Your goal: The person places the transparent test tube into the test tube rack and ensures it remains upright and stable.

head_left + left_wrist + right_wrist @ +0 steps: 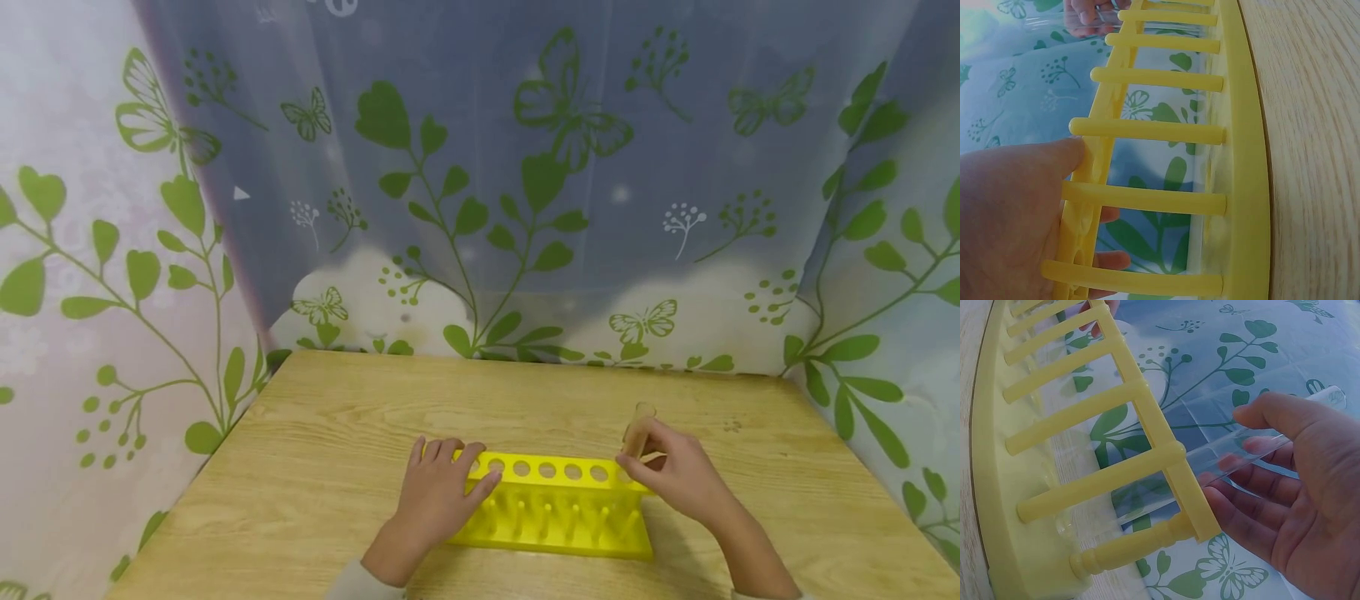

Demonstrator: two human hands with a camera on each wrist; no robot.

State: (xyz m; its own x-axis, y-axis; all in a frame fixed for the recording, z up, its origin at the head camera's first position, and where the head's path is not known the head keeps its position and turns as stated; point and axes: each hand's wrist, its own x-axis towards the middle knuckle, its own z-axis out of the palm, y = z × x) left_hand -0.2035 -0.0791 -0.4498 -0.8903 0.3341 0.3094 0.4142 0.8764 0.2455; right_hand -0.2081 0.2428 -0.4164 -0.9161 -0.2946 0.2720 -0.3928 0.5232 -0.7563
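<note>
A yellow plastic test tube rack [555, 546] stands on the table, with a row of round holes along its top bar and a row of pegs below. My left hand [438, 500] grips the top bar at the left end, thumb in front and fingers over the top. At the opposite end my right hand [686, 479] holds a clear glass test tube [640, 423]. In the right wrist view the test tube [1210, 453] slants through the end hole, its lower end close to the rack's base [988, 487]. My right fingers [1260, 509] lie along the tube.
The wooden table [360, 400] extends behind and to both sides of the rack. Patterned fabric [487, 275] with green leaves and butterflies hangs at the back and along both sides. A small dark mark [732, 426] shows on the tabletop at right.
</note>
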